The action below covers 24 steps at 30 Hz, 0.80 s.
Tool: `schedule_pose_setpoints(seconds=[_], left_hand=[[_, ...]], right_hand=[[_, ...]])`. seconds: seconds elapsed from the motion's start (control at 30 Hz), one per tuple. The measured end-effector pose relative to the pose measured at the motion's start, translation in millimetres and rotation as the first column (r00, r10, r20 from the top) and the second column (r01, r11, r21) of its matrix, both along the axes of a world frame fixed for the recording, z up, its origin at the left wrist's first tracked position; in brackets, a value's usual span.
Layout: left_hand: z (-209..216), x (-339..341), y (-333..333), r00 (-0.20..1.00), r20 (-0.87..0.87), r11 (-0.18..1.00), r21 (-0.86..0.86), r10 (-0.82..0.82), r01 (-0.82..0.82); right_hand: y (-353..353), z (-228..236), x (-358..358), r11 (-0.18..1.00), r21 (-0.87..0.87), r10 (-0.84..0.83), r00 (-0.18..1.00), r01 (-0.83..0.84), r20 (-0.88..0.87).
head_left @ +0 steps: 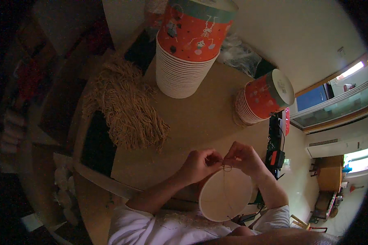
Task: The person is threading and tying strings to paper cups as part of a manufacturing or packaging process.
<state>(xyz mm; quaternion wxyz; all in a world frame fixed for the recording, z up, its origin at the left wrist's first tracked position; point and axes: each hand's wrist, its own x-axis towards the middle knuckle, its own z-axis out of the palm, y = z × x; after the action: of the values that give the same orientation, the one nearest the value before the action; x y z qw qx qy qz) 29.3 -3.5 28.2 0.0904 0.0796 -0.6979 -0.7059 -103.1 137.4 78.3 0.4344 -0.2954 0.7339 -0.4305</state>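
A white-lined paper bucket (216, 196) is tilted against my body, its open mouth facing up toward me. Thin brown string (227, 168) makes a small loop at its upper rim, and a strand runs down across the mouth. My left hand (201, 163) pinches the string at the rim, fingertips together. Close beside it, my right hand (243, 157) pinches the same string with thumb and finger. The fingertips nearly touch, and the exact crossing of the strands is too small to make out.
A heap of cut brown strings (129, 110) lies on the cardboard-covered table (188, 118) at the left. Behind stands a tall stack of orange and white paper buckets (186, 65). Another bucket stack (259, 100) is at the right, with clear plastic wrap (239, 55) at the back.
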Motion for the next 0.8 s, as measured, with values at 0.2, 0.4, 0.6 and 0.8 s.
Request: schedule_pose_setpoints(seconds=[0.2, 0.4, 0.6, 0.8], left_hand=[[-6.7, 1.5, -3.9, 0.998, 0.065, 0.995, 0.102, -0.023, 0.017], [-16.2, 2.2, -4.7, 0.997, 0.074, 0.977, 0.212, -0.02, 0.004], [-20.7, 2.0, -6.0, 0.997, 0.071, 0.955, 0.298, -0.031, 0.009], [-19.5, 1.5, -5.8, 0.999, 0.045, 0.917, 0.399, -0.024, 0.004]], right_hand=[[-6.9, 8.0, 2.9, 0.998, 0.0, 0.064, 0.997, -0.064, -0.043], [-7.0, 8.7, 1.0, 0.995, 0.03, 0.094, 0.995, -0.093, -0.025], [-11.0, 8.1, 6.7, 0.996, -0.01, 0.084, 0.996, -0.084, -0.015], [-13.7, 10.5, 8.7, 0.989, 0.082, 0.133, 0.972, -0.119, -0.193]])
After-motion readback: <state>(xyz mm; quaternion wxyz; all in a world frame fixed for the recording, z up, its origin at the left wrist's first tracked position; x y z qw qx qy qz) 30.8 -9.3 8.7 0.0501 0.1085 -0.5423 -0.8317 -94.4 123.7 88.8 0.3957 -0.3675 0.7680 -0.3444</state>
